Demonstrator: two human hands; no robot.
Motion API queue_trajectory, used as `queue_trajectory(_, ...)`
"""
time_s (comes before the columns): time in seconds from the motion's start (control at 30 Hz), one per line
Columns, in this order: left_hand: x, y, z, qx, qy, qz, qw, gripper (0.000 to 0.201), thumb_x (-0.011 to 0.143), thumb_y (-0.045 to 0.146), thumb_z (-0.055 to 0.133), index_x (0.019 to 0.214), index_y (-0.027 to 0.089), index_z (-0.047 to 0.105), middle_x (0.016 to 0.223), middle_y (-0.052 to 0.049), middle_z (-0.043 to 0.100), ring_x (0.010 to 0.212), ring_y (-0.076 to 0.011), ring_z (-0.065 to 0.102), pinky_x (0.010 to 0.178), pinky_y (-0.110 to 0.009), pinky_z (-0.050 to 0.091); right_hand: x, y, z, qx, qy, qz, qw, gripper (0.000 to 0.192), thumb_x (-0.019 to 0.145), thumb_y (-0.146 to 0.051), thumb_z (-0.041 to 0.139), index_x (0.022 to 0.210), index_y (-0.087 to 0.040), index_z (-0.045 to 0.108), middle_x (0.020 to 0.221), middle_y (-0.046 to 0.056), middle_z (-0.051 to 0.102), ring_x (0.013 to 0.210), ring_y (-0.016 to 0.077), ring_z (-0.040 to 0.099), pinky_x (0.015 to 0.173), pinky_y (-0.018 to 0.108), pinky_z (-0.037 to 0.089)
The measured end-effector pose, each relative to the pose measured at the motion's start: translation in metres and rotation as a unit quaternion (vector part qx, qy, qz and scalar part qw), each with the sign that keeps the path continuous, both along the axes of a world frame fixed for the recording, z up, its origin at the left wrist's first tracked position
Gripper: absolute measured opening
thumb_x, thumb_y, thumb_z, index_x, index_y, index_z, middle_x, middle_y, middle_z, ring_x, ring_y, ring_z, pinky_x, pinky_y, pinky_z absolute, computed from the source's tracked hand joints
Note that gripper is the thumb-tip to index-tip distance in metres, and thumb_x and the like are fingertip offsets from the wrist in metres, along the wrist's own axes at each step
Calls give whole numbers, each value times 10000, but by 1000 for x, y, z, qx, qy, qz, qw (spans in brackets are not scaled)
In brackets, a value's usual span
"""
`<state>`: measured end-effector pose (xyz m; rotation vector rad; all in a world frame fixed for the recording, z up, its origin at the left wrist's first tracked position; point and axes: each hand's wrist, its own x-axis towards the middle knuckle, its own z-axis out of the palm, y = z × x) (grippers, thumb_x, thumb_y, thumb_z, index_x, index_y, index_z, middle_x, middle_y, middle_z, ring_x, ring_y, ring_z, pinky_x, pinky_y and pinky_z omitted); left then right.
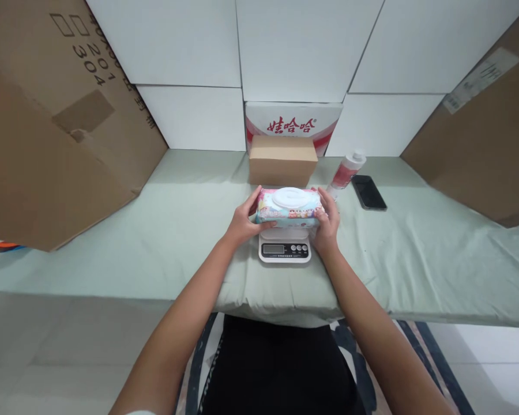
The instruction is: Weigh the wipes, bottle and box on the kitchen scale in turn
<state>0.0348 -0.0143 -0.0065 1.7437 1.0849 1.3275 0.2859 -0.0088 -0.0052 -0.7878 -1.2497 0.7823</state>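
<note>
A pack of wet wipes with a white oval lid and a pink and blue printed wrapper is held between my two hands. My left hand grips its left end, thumb along the front. On the right end, my right hand is closed in the same way. Directly under the pack is a white kitchen scale, its dark display and buttons facing me. The pack hides most of the weighing plate, and whether it rests on the plate I cannot tell.
A plain brown carton stands just behind the pack, before a white printed box. To the right are a bottle with a pink label and a black phone. Large cardboard panels flank the green cloth-covered table.
</note>
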Motion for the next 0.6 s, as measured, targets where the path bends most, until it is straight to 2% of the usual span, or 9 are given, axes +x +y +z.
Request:
queue_trajectory(0.13, -1, 2, -3, 17, 12, 1, 1000, 1269, 593, 685, 948, 1648, 209, 428, 1589, -222, 591, 1433, -402, 624, 1186, -544, 548, -2, 6, -2, 5, 51, 27, 998, 633, 870, -622, 689, 1398, -274, 657, 1449, 106, 716, 1398, 344, 642, 1189, 562, 488)
queue_trajectory(0.23, -2, 3, -4, 34, 22, 2, 999, 1250, 608, 718, 924, 1641, 209, 434, 1587, -226, 589, 1424, -402, 631, 1182, -548, 550, -3, 10, -2, -4, 72, 26, 997, 604, 887, -636, 648, 1361, -262, 671, 1368, 112, 754, 1298, 336, 700, 1122, 547, 528)
queue_trajectory(0.37, -2, 3, -3, 56, 36, 6, 998, 1224, 634, 717, 911, 1637, 201, 435, 1596, -231, 575, 1435, -400, 620, 1199, -534, 537, -3, 12, 1, -3, 67, 7, 998, 597, 862, -652, 657, 1292, -242, 709, 1253, 110, 781, 1218, 334, 723, 1057, 513, 551)
queue_trajectory(0.6, -3, 3, -1, 69, 50, 4, 996, 1222, 662, 726, 889, 1644, 174, 414, 1608, -242, 555, 1443, -399, 610, 1197, -517, 537, -3, 13, 3, -5, 43, -4, 999, 594, 863, -681, 626, 1266, -251, 700, 1190, 88, 759, 1171, 309, 706, 1038, 483, 551)
